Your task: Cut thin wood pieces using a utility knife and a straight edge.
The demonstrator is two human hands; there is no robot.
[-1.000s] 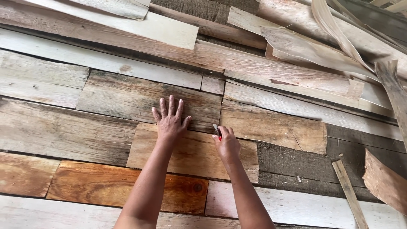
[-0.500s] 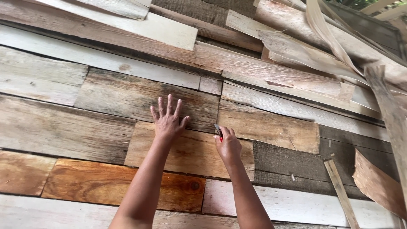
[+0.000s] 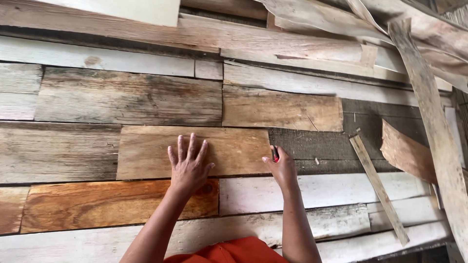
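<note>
Evidently pinned so it cannot slide, the light brown veneer sheet lies among patched boards under the flat left hand with spread fingers, while at its right edge the right hand pinches a small red-handled tool.

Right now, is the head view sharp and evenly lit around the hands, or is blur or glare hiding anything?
Head view: soft, even daylight, no glare; left hand flat on the tan plank is sharp; right hand grips a small red tool, too small to identify; only faint shadows beneath the hands; loose strips at right look slightly stretched by the lens.
</note>
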